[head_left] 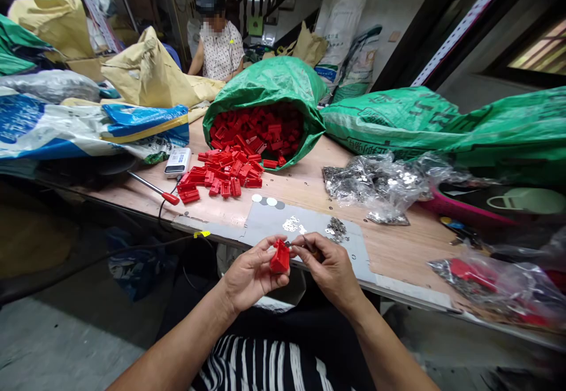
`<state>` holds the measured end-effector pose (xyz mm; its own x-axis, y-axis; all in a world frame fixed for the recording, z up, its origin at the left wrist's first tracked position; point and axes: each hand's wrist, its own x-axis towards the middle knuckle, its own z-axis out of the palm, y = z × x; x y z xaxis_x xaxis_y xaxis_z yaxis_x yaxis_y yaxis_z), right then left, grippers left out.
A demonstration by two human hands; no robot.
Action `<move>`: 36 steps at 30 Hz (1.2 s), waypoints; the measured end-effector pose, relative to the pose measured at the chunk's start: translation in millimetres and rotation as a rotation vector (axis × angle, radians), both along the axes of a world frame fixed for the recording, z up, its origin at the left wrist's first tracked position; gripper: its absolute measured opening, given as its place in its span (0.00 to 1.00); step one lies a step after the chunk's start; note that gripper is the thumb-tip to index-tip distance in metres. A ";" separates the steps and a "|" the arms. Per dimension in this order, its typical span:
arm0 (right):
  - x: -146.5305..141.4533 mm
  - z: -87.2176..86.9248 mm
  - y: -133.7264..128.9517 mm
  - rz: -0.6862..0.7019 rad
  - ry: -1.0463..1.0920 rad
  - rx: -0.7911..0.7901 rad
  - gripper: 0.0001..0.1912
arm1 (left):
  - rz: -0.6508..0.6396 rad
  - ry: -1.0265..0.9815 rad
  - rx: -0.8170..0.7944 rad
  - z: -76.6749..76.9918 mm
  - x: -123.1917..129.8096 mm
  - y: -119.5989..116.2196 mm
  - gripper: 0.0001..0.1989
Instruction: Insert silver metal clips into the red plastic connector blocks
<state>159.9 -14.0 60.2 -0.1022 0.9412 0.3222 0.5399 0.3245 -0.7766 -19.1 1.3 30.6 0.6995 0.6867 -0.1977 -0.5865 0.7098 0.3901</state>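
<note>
Striped cloth [260, 367] fills the bottom of the view, and just above it both hands meet at the near edge of the table [398, 249]. Left hand [250, 273] is curled around a small red plastic block [280, 257], thumb and fingers pinching it upright. Right hand [331, 267] is closed narrow, its fingertips holding a thin dark tool [305, 242] whose tip touches the top of the block. Beyond the hands lies a grey metal plate [274, 220] with small silvery bits scattered on it. Further back, a pile of red blocks [221, 178] spills from an open green sack [265, 84]. To the right sits a clear bag of metal parts [375, 184]. Another person [219, 43] sits at the far end.
</note>
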 end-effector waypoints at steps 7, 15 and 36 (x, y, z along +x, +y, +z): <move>0.8 1.8 -1.3 0.113 -0.132 0.082 0.04 | -0.021 0.057 -0.023 -3.5 1.7 -2.1 0.11; 5.1 3.9 -4.4 0.179 -0.176 0.062 0.05 | -0.035 0.129 -0.024 -0.2 3.5 -4.3 0.09; 16.0 -16.9 -0.3 0.186 0.194 -0.414 0.09 | -0.050 0.190 -0.080 -5.4 6.2 -10.4 0.17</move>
